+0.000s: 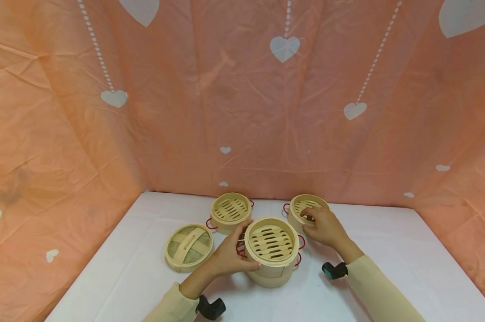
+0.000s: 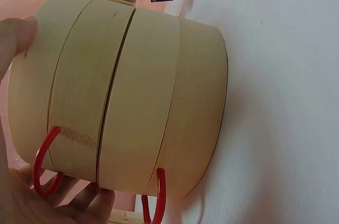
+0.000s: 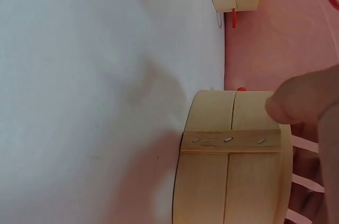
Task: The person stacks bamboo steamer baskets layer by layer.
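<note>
A stack of two bamboo steamer baskets (image 1: 271, 243) with red handles stands on the table in front. My left hand (image 1: 226, 255) grips its left side, thumb on the near wall and fingers round by the upper red handle; the left wrist view shows the seam between the tiers (image 2: 140, 97). Further back on the right is a single steamer basket (image 3: 228, 176). My right hand (image 1: 325, 226) holds this one by its rim, the thumb (image 3: 291, 102) against the outer wall and the other fingers over the slatted top.
Another slatted steamer basket (image 1: 230, 210) with red handles sits at the back left. A round woven bamboo lid (image 1: 189, 248) lies left of my left hand. Behind the white table (image 1: 117, 277) hangs an orange cloth (image 1: 250, 112) with white hearts.
</note>
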A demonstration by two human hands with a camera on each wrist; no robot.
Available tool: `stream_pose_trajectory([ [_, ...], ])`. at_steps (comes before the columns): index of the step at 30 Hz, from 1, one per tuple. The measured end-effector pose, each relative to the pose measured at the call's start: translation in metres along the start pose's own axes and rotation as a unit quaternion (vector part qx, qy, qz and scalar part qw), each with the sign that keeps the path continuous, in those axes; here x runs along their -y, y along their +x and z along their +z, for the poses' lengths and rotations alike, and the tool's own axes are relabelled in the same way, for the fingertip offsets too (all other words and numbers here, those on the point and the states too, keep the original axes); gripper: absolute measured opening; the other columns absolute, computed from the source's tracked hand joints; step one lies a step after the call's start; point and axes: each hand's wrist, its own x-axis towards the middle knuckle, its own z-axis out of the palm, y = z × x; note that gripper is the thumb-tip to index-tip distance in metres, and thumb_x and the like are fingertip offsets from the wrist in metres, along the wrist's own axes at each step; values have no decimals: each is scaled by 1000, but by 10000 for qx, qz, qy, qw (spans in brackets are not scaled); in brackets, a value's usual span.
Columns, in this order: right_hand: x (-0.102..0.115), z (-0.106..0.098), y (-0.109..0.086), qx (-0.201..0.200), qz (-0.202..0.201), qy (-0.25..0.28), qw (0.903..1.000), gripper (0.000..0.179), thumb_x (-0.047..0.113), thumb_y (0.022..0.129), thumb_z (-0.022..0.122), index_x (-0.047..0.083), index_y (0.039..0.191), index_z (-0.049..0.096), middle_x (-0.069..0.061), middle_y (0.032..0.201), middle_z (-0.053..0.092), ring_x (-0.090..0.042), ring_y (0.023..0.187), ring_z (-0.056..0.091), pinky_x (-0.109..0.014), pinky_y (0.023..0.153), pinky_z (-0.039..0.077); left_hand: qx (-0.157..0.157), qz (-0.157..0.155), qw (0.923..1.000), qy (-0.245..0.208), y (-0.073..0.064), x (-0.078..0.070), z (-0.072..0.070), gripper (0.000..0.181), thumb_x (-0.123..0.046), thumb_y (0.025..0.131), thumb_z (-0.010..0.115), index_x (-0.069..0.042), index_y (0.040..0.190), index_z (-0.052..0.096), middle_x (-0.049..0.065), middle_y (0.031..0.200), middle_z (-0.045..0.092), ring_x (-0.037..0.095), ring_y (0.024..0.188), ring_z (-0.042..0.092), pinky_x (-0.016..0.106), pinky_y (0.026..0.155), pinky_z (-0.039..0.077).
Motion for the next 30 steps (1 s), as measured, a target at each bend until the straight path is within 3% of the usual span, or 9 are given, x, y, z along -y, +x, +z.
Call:
stream_pose_trajectory([
  [14,2,2,2,38,232,-51,9997,23,13,67,71,14,89,67,5,75,62,-10,70,53,-31,63,45,41,35,9999,-146,0,3,1,104,-20,66,88,-15,149,26,12,141,47,28,125,53,27,101,43],
  [23,1,4,3,139,349,-96,9992,25,13,65,72,15,89,66,2,78,61,-11,71,52,-32,63,42,-91,33,9998,156,0,2,0,105,-26,64,88,-17,149,27,6,141,49,24,125,52,40,105,42],
  [30,2,5,3,159,496,-117,9986,26,14,65,72,16,91,65,2,77,57,-12,69,49,-32,61,39,-77,43,9998,191,0,2,0,105,-25,64,89,-18,149,27,6,141,49,24,125,52,41,106,41],
])
